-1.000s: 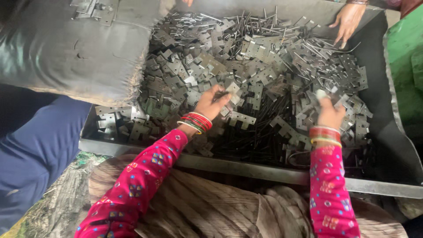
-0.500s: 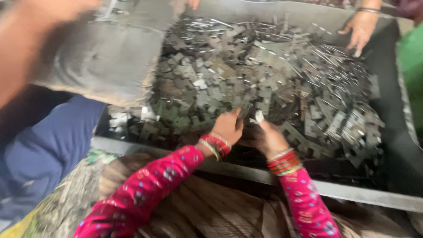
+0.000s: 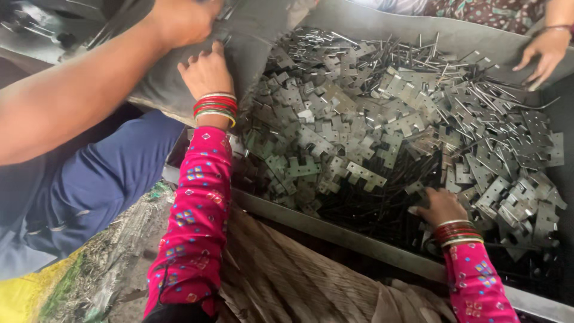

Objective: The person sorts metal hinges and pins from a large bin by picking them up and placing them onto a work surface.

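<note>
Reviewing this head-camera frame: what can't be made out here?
- Left hand: fingertips tucked under the grey sack, so its grip is hidden.
- Right hand: fingers buried among flat grey metal plates and thin dark rods.
- Bare forearm of another person: its hand is cut by the top edge.
- Third hand on the grey metal tray wall: the arm leaves the frame.

Dull grey metal plates (image 3: 365,174) fill a matt metal tray (image 3: 359,236)

A co-worker's bare forearm (image 3: 78,101) crosses the upper left corner. Blue trousers (image 3: 101,179) sit left of the tray's near edge. Another person's hand (image 3: 541,54) rests at the tray's far right corner.
</note>
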